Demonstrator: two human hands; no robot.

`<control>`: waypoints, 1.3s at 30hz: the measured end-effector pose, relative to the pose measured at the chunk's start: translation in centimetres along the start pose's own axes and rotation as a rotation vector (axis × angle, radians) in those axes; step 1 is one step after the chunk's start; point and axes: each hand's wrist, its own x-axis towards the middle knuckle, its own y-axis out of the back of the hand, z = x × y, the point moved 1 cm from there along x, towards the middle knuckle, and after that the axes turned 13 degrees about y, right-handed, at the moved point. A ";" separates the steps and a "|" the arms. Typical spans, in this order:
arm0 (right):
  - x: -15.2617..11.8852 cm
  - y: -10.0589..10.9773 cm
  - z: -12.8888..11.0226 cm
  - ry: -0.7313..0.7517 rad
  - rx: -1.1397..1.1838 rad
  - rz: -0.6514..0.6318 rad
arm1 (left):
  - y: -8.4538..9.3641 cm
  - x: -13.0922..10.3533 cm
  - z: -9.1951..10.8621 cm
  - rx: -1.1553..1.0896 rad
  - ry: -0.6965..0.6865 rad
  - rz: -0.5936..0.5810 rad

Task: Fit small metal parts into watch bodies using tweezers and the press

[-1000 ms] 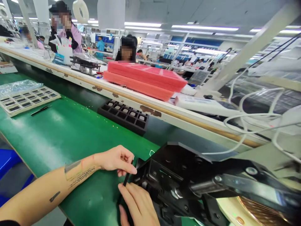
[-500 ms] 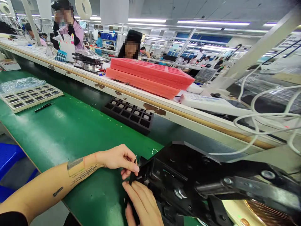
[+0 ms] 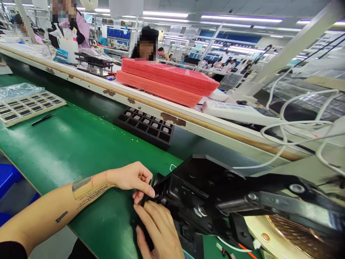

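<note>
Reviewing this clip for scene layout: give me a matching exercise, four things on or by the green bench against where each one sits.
Things:
1. black compartment tray
2. pink foam trays
3. tweezers
4. left hand

Places:
A. stacked on the raised shelf behind the green mat
B. at the black machine's near-left corner, fingers pinched
C. lying on the green mat beside the pale parts tray
D. at the back edge of the green mat, under the shelf

Pairs: 1-D, 2-A, 3-C, 4-B
</note>
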 end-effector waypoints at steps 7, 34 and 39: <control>0.2 0.7 -1.1 -0.140 0.100 0.039 | 0.0 -0.6 0.4 0.015 -0.067 0.046; 0.4 1.0 -1.8 -0.253 0.255 -0.086 | -0.3 -1.0 0.0 -0.097 -0.215 0.153; 0.3 0.9 -1.8 -0.260 0.254 -0.076 | -0.3 -1.0 0.2 -0.060 -0.227 0.176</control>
